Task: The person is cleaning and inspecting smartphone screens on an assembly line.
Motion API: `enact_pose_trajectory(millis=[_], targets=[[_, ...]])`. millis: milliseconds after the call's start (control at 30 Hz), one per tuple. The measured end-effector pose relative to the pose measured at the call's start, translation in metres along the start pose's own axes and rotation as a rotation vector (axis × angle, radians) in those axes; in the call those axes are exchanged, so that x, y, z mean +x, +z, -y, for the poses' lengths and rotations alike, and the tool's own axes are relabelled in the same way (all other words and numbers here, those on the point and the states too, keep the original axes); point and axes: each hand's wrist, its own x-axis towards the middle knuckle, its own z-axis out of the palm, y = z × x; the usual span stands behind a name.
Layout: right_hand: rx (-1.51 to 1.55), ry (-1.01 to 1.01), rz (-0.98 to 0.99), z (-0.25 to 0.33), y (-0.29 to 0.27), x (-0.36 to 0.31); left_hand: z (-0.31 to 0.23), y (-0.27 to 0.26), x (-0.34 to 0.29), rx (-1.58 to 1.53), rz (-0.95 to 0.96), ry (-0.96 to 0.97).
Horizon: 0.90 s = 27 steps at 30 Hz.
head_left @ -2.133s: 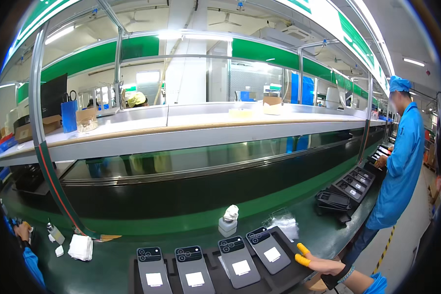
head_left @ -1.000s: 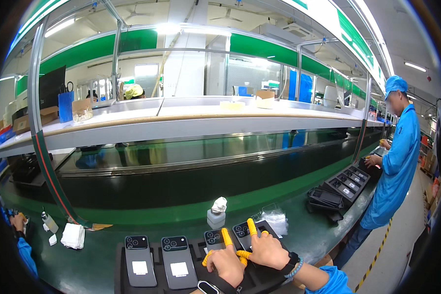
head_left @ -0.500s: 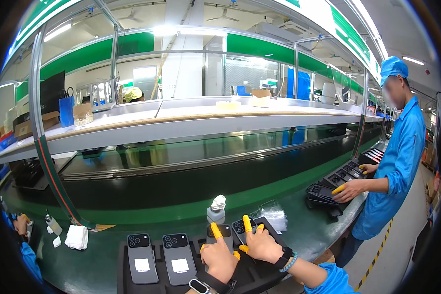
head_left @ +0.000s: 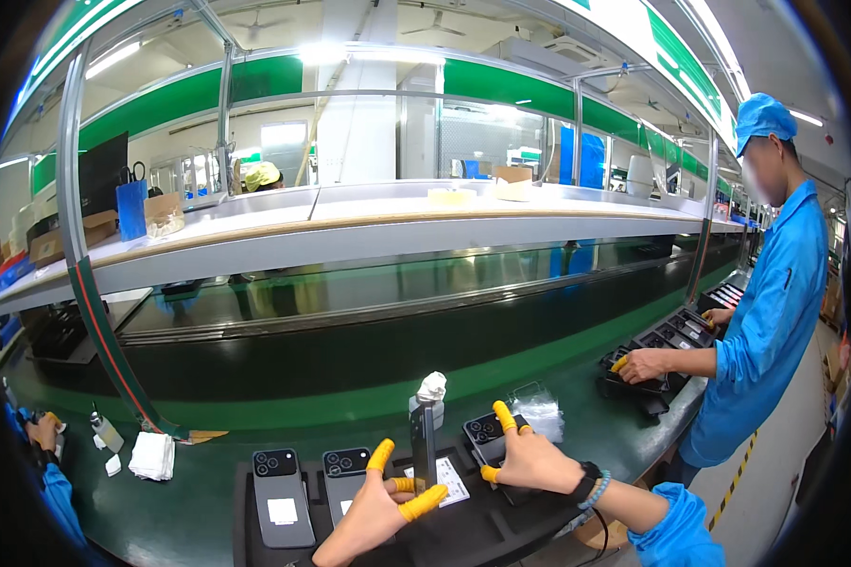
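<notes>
Far left: a co-worker's hand at the picture's rim, then a dropper bottle and a folded white cloth stack on the green bench. Looks like wiping supplies parked at arm's reach, off the work spot.

Centre: black tray with grey smartphones in slots, likely to keep them from rubbing. First smartphone lies camera end away, white label up. Second smartphone same way, partly behind the left hand.

Left hand: yellow-cotted fingers narrowed on the third smartphone, stood up nearly edge-on above the tray. Edge grip probably keeps the big faces untouched; cots presumably keep prints off. White printed sheet under/beside it; can't tell if they touch. Behind: squeeze bottle with a white wad on top.

Right hand: thumb and fingers spread wide over the fourth smartphone, still at its tray slot. Can't tell if it's gripped or just steadied.

Right: clear plastic bags just past the tray; co-worker in blue, hands on more black trays.
</notes>
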Motion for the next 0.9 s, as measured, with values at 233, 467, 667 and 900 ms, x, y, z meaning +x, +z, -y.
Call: enact_pose_trajectory(millis=[233, 467, 667, 900], targets=[[0.766, -0.099, 0.192, 0.012, -0.029, -0.013, -0.017, -0.010, -0.019, -0.456, 0.165, 0.068], [1.217, -0.232, 0.263, 0.064, -0.017, -0.018, -0.012, -0.016, -0.015, -0.565, 0.136, 0.061], [1.427, -0.309, 0.268, 0.081, -0.018, -0.012, -0.013, -0.019, -0.022, -0.603, 0.074, 0.126], [1.430, -0.274, 0.340, 0.083, -0.012, -0.004, -0.007, -0.027, -0.011, -0.611, 0.082, 0.046]])
